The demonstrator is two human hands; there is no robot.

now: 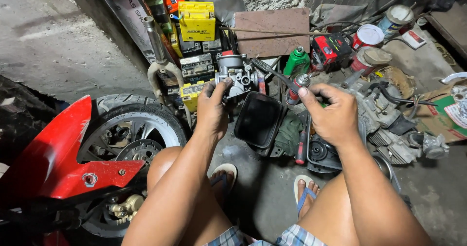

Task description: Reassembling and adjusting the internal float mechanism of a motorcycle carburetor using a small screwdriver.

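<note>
1. Left hand (212, 107): closed around one grey metal carburettor (237, 74), held up in the air above the concrete floor (258, 197), in front of the stack of batteries.
2. Right hand (333, 113): fingers curled shut on one slim tool with a black ribbed handle (272, 72), which slants up and left until its end lies just beside the carburettor; whether the two touch cannot be told.
3. Batteries: one yellow battery (196, 21) on top of a stack of several darker ones against the wall.
4. One black rectangular tray (258, 119) on the floor, below the carburettor and between the two hands.
5. One green bottle (297, 61) and one small spray can (296, 88) behind the tray.
6. Three tins (368, 36) at upper right, near one red-and-black box (331, 49).
7. One engine block (389, 124) right of the right hand.
8. One motorcycle wheel (134, 134) under one red fender (58, 153), at left.
9. Two feet in flip-flops (304, 190) on the floor.
</note>
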